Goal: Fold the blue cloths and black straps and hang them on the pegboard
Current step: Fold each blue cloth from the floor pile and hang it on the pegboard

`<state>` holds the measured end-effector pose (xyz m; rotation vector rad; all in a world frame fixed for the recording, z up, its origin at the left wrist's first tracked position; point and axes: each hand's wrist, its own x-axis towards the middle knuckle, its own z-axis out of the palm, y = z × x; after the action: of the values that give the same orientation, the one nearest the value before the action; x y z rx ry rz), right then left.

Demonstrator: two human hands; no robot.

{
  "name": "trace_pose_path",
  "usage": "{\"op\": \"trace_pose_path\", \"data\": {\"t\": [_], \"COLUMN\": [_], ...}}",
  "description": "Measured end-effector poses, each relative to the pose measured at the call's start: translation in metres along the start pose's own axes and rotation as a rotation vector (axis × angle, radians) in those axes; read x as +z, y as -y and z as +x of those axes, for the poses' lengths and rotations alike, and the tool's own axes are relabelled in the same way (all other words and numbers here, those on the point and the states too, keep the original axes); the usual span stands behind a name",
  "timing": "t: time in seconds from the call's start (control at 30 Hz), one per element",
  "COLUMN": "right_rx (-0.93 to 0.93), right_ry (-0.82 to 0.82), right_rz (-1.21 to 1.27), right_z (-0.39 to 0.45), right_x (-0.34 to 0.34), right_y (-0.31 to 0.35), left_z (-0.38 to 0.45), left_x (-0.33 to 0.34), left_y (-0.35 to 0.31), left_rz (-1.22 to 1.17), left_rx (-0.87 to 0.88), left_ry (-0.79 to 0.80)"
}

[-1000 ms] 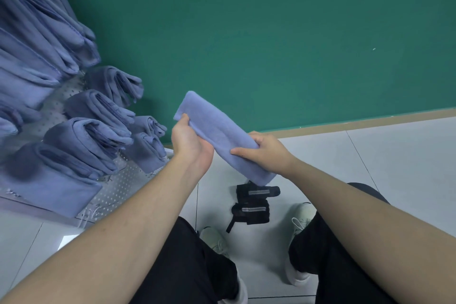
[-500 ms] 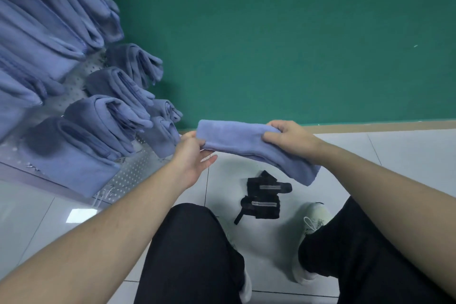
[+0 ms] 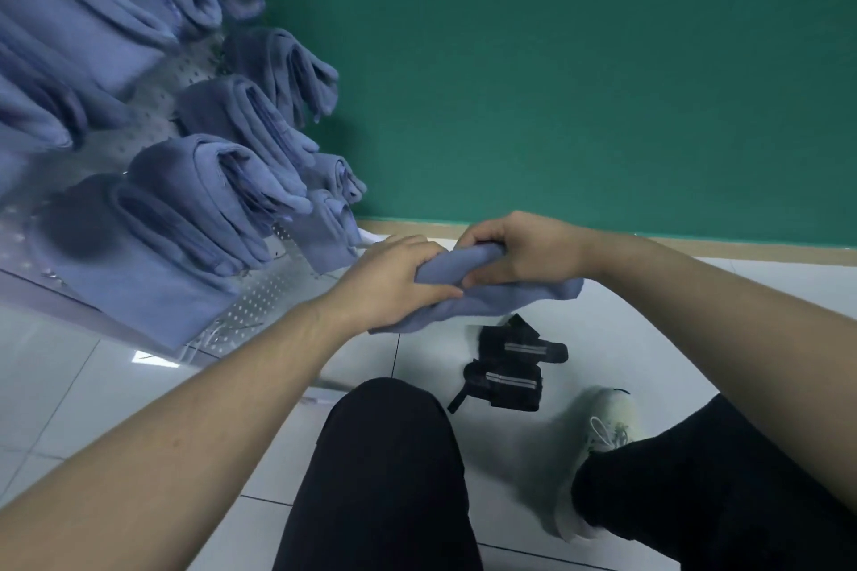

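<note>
A folded blue cloth (image 3: pixel 491 299) hangs doubled over between my two hands at the middle of the view. My left hand (image 3: pixel 394 281) grips its left side, fingers wrapped over the fold. My right hand (image 3: pixel 519 248) grips the top of the fold from above. Black straps (image 3: pixel 510 369) with grey stripes lie on the white floor just below the cloth. The pegboard (image 3: pixel 250 297) leans at the left, with several folded blue cloths (image 3: pixel 204 181) hanging on it.
A green wall (image 3: pixel 579 74) stands behind with a tan skirting strip at its foot. My knees in black trousers (image 3: pixel 385 478) and a white shoe (image 3: pixel 598 427) are at the bottom, on white floor tiles (image 3: pixel 649 338).
The cloth was held stretched out between my hands; now my hands have come together and the cloth is doubled over. The view has shifted toward the pegboard.
</note>
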<state>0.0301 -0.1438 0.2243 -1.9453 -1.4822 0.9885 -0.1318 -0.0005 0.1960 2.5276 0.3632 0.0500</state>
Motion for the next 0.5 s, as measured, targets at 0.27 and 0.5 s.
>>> {"op": "trace_pose_path", "data": {"t": [0.27,0.5], "right_rx": [-0.038,-0.109], "right_ry": [-0.027,-0.035], "right_rz": [-0.18,-0.194], "right_z": [0.047,0.103], "right_x": [0.013,0.044], "right_y": [0.009,0.023], "left_z": [-0.022,-0.039], "left_x": [-0.005,-0.002], "left_y": [0.046,0.075], "left_rz": [-0.356,-0.333], "left_rx": [-0.243,-0.328], "left_ry": [-0.134,-0.173]}}
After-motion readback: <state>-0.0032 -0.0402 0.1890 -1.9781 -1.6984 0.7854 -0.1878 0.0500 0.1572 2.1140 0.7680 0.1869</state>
